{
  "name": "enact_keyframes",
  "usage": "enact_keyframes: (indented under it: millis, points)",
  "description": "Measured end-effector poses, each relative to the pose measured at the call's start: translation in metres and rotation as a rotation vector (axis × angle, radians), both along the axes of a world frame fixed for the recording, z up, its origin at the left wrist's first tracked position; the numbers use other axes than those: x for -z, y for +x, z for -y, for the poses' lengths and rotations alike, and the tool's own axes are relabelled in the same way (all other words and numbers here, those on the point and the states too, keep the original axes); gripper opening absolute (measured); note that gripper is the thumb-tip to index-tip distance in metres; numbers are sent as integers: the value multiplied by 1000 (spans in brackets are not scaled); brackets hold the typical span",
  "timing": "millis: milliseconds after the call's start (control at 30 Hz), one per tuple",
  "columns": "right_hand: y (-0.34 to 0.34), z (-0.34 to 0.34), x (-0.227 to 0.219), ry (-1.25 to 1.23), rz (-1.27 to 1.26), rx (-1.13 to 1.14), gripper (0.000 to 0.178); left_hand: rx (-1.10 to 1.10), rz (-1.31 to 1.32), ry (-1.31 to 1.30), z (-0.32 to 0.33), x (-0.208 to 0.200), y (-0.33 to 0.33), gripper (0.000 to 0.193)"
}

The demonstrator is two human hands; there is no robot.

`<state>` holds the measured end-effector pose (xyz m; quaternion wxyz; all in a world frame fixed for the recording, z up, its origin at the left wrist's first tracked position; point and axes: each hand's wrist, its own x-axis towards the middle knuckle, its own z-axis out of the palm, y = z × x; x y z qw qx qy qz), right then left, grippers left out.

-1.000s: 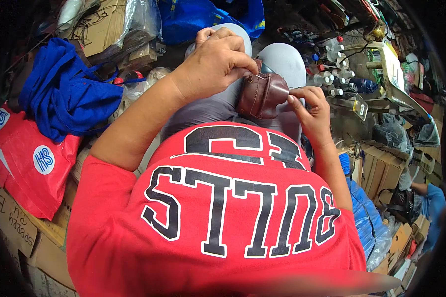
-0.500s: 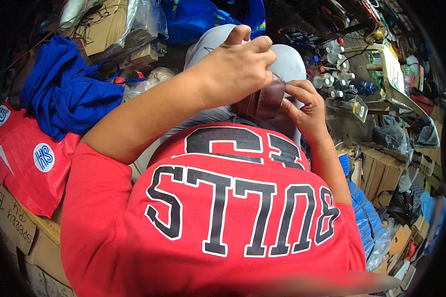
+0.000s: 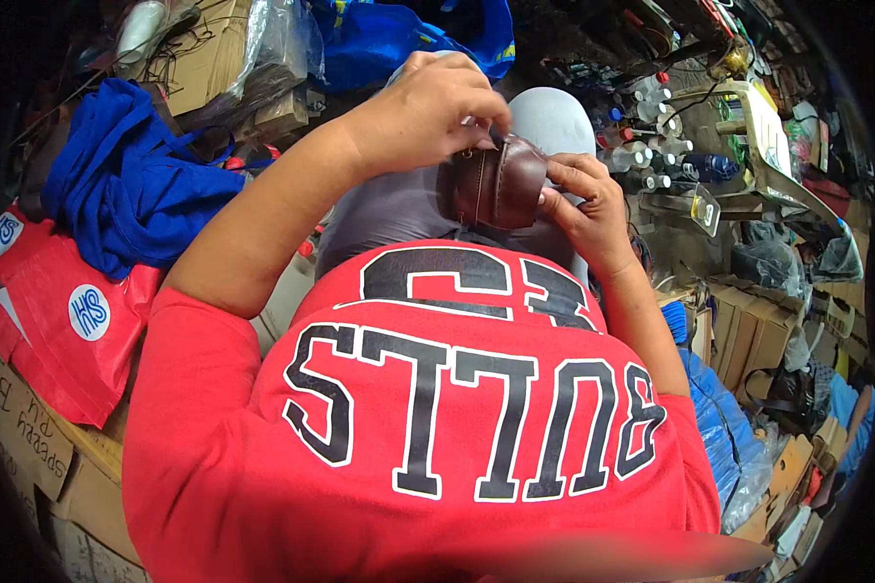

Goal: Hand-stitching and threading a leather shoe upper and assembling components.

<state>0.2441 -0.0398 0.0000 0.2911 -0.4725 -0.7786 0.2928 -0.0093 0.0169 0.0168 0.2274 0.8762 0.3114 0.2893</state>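
Note:
A small dark brown leather shoe (image 3: 501, 182) rests over my lap, above my grey trousers (image 3: 389, 209). My left hand (image 3: 428, 112) covers its top from the left, fingers curled down onto the leather. My right hand (image 3: 583, 199) pinches the shoe's right end between thumb and fingers. My red shirt with black letters (image 3: 437, 408) fills the lower part of the view and hides everything under it.
A blue cloth (image 3: 117, 185) and a red bag (image 3: 58, 311) lie at my left on cardboard boxes (image 3: 29, 437). Several small bottles (image 3: 642, 136) stand at the right by a yellowish machine (image 3: 758, 126). Blue plastic (image 3: 719, 408) and boxes crowd the lower right.
Both hands have turned the shoe and brought it lower, nearer my body. My left hand has slid over its top; my right hand stays at its right end.

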Motion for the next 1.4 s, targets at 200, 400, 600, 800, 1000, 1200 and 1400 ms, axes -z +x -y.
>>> enact_keyframes:
  millis: [200, 400, 600, 800, 1000, 1200, 1400]
  points:
    - [-1, 0, 0, -2, -24, -3, 27, 1, -64, -22, -1, -4, -11, 11]
    - [-6, -2, 4, -105, -73, 25, 23, 91, 17, -110, -6, 8, 12, 11]
    - [-9, 0, 8, -209, -78, 142, 15, 32, 164, -668, 2, 11, 18, 34]
    - [2, 1, 5, 264, 261, -2, 22, -50, -189, -92, 24, 20, 33, 83]
    - [-4, 2, 9, 85, 61, -45, 15, -59, -260, -49, 26, 20, 41, 83]
    - [56, 17, 5, 179, 393, 17, 17, -62, -363, -67, 25, 6, 38, 73]
    - [114, 32, -16, -414, -619, 476, 9, -38, -358, -84, 22, -2, 43, 70]
